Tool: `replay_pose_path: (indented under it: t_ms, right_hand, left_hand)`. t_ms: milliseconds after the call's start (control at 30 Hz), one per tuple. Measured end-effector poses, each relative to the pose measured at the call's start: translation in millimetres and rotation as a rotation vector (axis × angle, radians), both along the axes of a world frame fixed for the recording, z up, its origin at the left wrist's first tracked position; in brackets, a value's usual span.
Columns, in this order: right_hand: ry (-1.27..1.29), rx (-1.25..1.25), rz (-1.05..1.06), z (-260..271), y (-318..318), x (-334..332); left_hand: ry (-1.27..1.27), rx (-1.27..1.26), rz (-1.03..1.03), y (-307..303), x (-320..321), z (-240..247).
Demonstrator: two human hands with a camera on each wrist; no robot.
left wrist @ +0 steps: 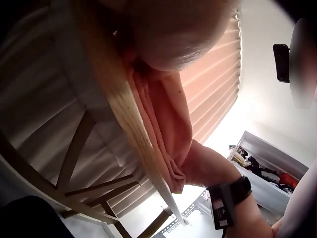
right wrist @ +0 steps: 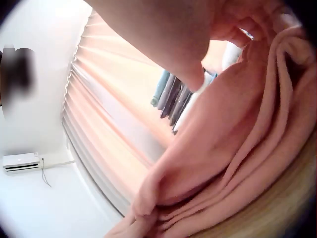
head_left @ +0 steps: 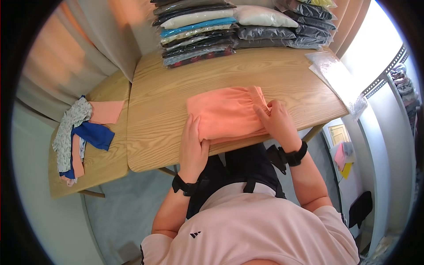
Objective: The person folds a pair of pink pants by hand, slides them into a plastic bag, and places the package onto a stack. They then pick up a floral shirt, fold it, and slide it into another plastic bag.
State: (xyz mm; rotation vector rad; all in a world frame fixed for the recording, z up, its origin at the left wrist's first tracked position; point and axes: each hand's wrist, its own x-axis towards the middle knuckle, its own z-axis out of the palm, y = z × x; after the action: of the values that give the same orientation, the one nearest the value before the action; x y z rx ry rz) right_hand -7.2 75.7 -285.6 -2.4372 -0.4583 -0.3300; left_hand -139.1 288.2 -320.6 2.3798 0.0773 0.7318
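Folded coral elastic-waist pants (head_left: 227, 112) lie near the front edge of the wooden table (head_left: 154, 132), their gathered waistband to the right. My right hand (head_left: 281, 123) pinches the waistband end, thumb on top and fingers at the outer edge. At the opposite end, my left hand (head_left: 193, 141) rests against the fold with fairly straight fingers, its thumb by the front corner. In the right wrist view the stacked layers of the pants (right wrist: 223, 163) show from the side. The left wrist view has them (left wrist: 166, 119) along the table edge, with the left fingers mostly hidden.
Bagged garments (head_left: 198, 35) rise in stacks at the back, with more bagged dark clothes (head_left: 304, 31) beside them. Clear plastic bags (head_left: 338, 77) lie at the right edge. A side table on the left bears loose clothes, including a blue piece (head_left: 95, 134).
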Motion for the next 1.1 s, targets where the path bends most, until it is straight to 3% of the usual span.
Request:
replay_pose_path:
  t_ms: [33, 167, 233, 400, 500, 567, 667, 733, 767, 833, 900, 933, 1000, 1033, 1100]
  right_hand:
    - [0.109, -0.119, -0.020, 2, 1, 4]
    - [0.263, -0.204, -0.032, 18, 8, 10]
    - [0.411, -0.063, -0.001, 20, 6, 13]
    - [0.407, 0.103, 0.052, 13, -9, 34]
    - [0.445, 0.196, 0.087, -4, -16, 44]
    - [0.438, 0.220, 0.113, -11, -21, 48]
    - [0.403, 0.146, 0.114, 12, -12, 25]
    - [-0.230, -0.064, 0.116, 22, -6, 12]
    - [-0.233, -0.065, 0.104, 20, -2, 10]
    - [-0.371, -0.376, 0.302, 15, 2, 7]
    - [-0.206, -0.250, 0.460, -23, 0, 15]
    - [-0.212, -0.267, 0.415, -21, -3, 15]
    - [-0.288, -0.260, 0.581, -16, -11, 21]
    - [-0.309, -0.269, 0.546, -10, -22, 28]
    - [0.189, 0.265, 0.802, 3, -51, 43]
  left_hand:
    - [-0.007, 0.005, 0.011, 0, 0, 0]
    - [0.014, 0.011, 0.044, -2, -1, 2]
    - [0.022, -0.011, 0.039, -1, 0, 1]
    - [-0.048, 0.046, 0.070, -5, 7, 6]
    - [-0.111, 0.144, -0.050, -4, 14, 7]
    - [0.030, 0.314, -0.191, 5, 16, 1]
    - [0.101, 0.251, -0.261, 7, 12, 16]
    - [0.113, 0.246, -0.278, 3, 4, 44]
    - [0.131, 0.236, -0.305, -1, 1, 53]
    - [0.130, 0.253, -0.334, -6, 2, 59]
    - [0.113, 0.264, -0.390, -12, 5, 52]
    - [0.179, 0.284, -0.381, -13, 5, 45]
    - [0.219, 0.307, -0.396, -20, 3, 36]
    - [0.231, 0.367, -0.342, -21, 2, 38]
    - [0.202, 0.451, -0.304, -19, 4, 38]
